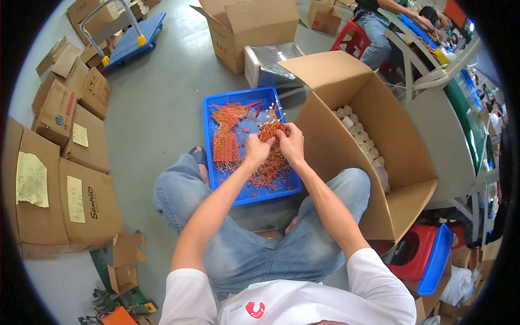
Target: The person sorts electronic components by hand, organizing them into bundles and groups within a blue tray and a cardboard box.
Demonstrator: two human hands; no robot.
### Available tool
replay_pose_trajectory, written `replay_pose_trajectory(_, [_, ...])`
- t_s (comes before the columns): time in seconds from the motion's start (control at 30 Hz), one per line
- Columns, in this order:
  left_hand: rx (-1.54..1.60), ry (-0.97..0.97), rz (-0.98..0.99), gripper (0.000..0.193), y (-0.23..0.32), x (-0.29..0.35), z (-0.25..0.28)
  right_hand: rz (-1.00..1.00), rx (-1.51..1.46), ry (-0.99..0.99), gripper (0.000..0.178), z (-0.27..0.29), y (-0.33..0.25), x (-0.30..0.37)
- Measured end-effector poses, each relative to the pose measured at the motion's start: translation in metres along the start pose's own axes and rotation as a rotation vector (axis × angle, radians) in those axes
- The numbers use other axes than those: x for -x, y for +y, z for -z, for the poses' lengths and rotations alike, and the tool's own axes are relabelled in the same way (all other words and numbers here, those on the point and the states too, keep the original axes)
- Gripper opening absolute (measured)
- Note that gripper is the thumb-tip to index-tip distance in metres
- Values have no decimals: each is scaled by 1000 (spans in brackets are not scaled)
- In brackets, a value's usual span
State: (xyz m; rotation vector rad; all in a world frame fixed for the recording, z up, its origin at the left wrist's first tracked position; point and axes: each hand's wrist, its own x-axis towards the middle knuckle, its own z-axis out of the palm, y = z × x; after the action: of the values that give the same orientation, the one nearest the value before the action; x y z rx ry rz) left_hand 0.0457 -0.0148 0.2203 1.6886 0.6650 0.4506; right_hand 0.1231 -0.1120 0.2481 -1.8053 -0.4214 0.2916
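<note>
Between my knees lies a shallow blue tray (236, 96) holding a heap of thin orange-red wires (225, 142) and small red pieces. Over the tray's right half, both hands meet at a bundle of orange wires (270, 130) with white tips pointing up and away. My left hand (257, 150) is closed on the bundle's near left side. From the right, my right hand (293, 145) pinches the same bundle, its thumb and fingers close to the left thumb. The exact spot between the fingertips is partly hidden.
At my right stands an open cardboard box (403, 200) containing several white rolls (357, 129). Beyond the tray are a foil-covered box (273, 62) and another carton (254, 27). Stacked cartons (89, 135) line the left; a blue trolley (138, 40) stands farther off. A person sits at a workbench, far right.
</note>
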Motion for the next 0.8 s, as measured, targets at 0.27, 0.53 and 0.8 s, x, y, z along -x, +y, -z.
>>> replay_pose_trajectory(0.27, [453, 34, 199, 18, 1, -8, 0, 2, -7, 105, 18, 14, 7, -21])
replay_pose_trajectory(0.53, [771, -61, 232, 18, 23, 2, 5, -204, -594, -32, 12, 10, 6, -18])
replay_pose_trajectory(0.8, [641, -45, 159, 17, 28, -2, 15, 182, 259, 53, 12, 13, 4, -14])
